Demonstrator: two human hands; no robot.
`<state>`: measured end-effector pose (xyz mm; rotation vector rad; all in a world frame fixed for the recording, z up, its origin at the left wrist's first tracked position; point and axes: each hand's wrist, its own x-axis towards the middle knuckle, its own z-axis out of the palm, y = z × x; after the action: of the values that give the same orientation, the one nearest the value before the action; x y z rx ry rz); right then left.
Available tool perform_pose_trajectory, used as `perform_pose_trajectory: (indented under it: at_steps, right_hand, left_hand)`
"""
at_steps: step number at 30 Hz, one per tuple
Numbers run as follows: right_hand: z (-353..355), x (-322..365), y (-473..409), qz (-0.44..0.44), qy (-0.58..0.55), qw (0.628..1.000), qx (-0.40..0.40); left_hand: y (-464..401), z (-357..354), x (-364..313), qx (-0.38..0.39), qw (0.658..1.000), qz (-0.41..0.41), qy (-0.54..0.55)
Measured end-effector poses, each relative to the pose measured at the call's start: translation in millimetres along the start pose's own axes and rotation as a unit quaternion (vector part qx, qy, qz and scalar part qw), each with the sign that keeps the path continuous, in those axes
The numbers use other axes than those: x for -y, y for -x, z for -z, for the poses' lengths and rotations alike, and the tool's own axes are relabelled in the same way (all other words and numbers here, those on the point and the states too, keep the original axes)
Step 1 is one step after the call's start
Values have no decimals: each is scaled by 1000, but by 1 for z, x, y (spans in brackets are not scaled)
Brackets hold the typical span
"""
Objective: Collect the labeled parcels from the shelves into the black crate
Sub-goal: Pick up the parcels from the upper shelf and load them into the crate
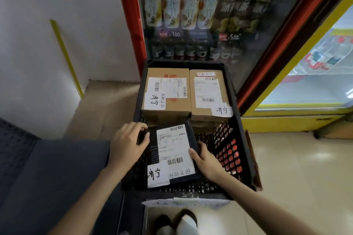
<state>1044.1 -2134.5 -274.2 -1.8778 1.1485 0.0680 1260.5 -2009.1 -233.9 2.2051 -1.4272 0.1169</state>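
The black crate (239, 139) stands on the floor in front of me. Two brown cardboard parcels with white labels fill its far half: one on the left (166, 107), one on the right (208, 110). A flat black parcel (191, 139) with a white shipping label lies tilted in the crate's near left part. My left hand (127, 142) grips its upper left edge. My right hand (207, 160) holds its right edge, thumb on top and fingers curled under.
A red-framed drinks fridge (191, 15) stands right behind the crate. A yellow chest freezer (305, 89) is to the right. A grey shelf (38, 168) juts in at the lower left. A white wall (57, 44) and tiled floor lie to the left. My shoes (177, 223) are below.
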Motion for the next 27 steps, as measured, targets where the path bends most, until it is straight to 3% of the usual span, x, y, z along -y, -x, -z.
perform_pose_trajectory:
  at_steps: [8, 16, 27]
  right_hand:
    - [-28, -16, -48, -77, -3, 995, 57]
    - [-83, -37, -76, -133, 22, 984, 118]
    - [-94, -51, -95, -118, 106, 978, 132]
  left_hand:
    - [-23, -16, 8, -4, 999, -5, 32]
    - [-24, -27, 14, 2, 999, -53, -7]
    - [-23, -27, 12, -1, 998, -55, -14]
